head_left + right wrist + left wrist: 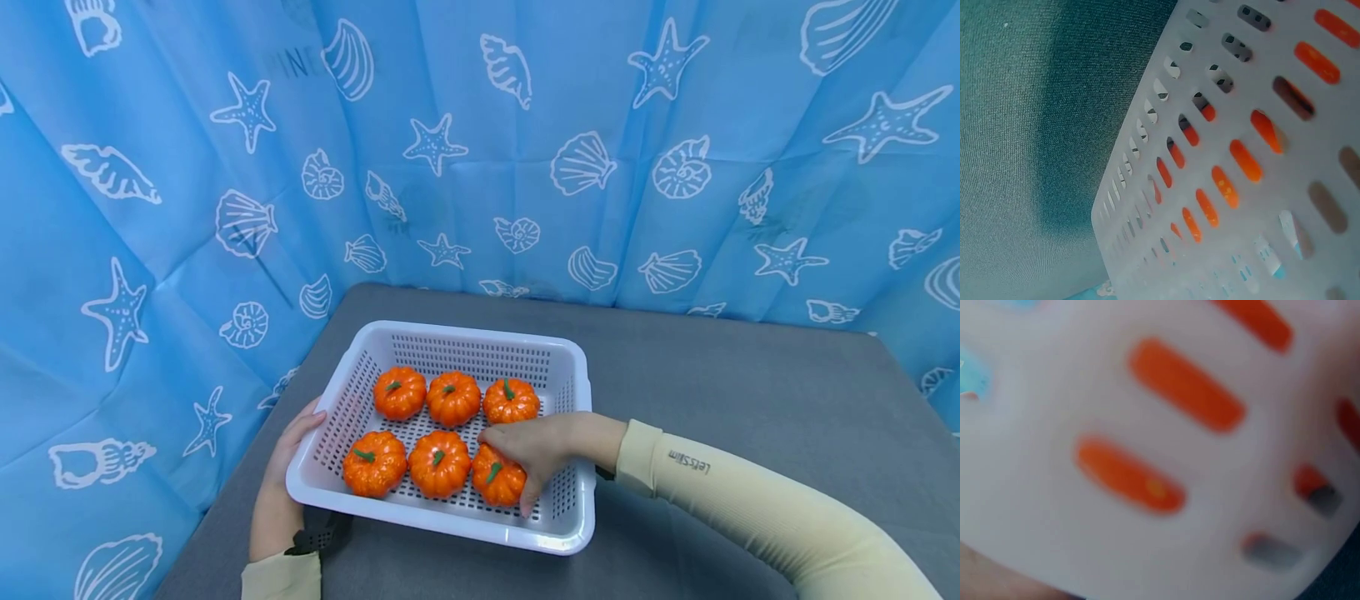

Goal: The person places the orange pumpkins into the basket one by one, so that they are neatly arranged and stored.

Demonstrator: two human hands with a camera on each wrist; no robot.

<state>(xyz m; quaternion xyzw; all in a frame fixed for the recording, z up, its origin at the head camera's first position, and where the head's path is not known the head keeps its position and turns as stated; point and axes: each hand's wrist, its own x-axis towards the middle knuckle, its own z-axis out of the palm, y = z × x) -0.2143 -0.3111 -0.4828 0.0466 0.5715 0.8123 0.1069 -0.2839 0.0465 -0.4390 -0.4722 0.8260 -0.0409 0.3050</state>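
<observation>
A white plastic basket [435,518] with slotted walls holds several shiny orange toy pumpkins with green stems, in two rows of three. My left hand [288,442] grips its left rim, thumb over the edge. Reaching over the right rim, my right hand [542,450] holds the near-right pumpkin [497,483] between thumb and fingers. Beside that one sit the near-middle pumpkin [438,467] and the near-left pumpkin [375,467]. Basket wall [1041,419] fills the left wrist view, with blurred orange behind its slots. The right wrist view shows the slotted wall [1254,215] from outside.
Dark grey cloth covers the table [720,383], which extends right of the basket. A blue curtain [480,192] with white shells and starfish hangs behind and along the left side.
</observation>
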